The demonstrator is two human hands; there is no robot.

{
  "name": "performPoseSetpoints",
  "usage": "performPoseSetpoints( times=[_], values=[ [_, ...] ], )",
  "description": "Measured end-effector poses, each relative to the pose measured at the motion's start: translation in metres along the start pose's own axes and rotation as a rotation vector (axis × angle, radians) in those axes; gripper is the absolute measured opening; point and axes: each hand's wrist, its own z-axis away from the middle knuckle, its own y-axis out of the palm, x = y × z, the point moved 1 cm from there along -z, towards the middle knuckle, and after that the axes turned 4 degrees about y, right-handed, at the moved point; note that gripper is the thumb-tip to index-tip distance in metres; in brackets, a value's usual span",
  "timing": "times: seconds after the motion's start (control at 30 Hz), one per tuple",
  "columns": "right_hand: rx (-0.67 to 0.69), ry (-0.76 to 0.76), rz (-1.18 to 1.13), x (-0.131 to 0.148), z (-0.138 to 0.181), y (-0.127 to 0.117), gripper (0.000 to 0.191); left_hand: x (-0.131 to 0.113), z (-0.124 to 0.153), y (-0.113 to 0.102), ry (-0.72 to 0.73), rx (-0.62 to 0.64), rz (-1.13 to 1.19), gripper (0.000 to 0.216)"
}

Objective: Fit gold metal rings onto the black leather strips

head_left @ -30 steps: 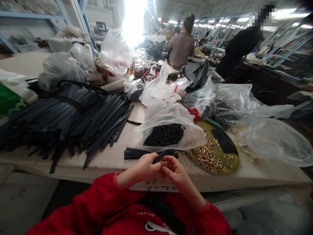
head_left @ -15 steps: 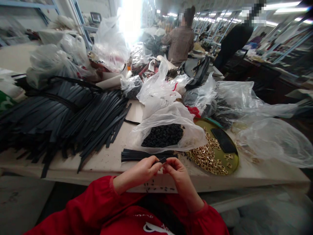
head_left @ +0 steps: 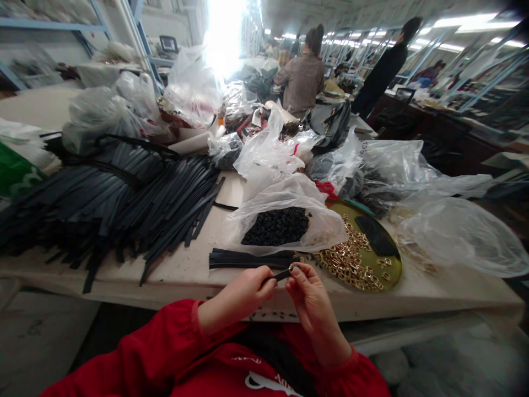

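My left hand [head_left: 253,288] is closed around a narrow black strap [head_left: 281,274] at the front edge of the table. The strap's far end runs to my right hand [head_left: 306,288], whose thumb and fingers pinch there. A small gold glint shows at those fingertips, perhaps a metal buckle, but the fingers mostly hide it. Just behind my hands lies a short stack of black straps [head_left: 248,259]. A clear plastic bag [head_left: 235,231] holds many small black pieces [head_left: 276,226]. To the right, a round gold tray [head_left: 392,270] carries a heap of gold rectangular buckles [head_left: 351,262].
A big pile of long black strips [head_left: 165,204] covers the table's left side. A dark phone-like slab [head_left: 373,236] lies on the tray. Several plastic bags [head_left: 268,149] crowd the back. Two people [head_left: 303,77] stand beyond, among racks.
My hands have moved slightly apart, my right hand to the right, so more of the strap shows between them. The view has shifted a little. A person at back right stands farther off.
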Motion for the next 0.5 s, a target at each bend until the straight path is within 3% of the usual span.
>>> performPoseSetpoints(
  times=[0.13, 0.27, 0.5],
  values=[
    [0.101, -0.094, 0.209, -0.005, 0.008, 0.001, 0.018, -0.006, 0.005, -0.002, -0.054, 0.009, 0.322, 0.014],
    [0.141, -0.184, 0.375, -0.015, 0.016, 0.000, 0.016, -0.006, 0.008, -0.001, -0.154, 0.049, 0.508, 0.020],
    [0.183, -0.066, 0.326, -0.015, 0.022, -0.002, 0.023, -0.002, 0.014, 0.000, -0.257, 0.103, 0.579, 0.018]
  ],
)
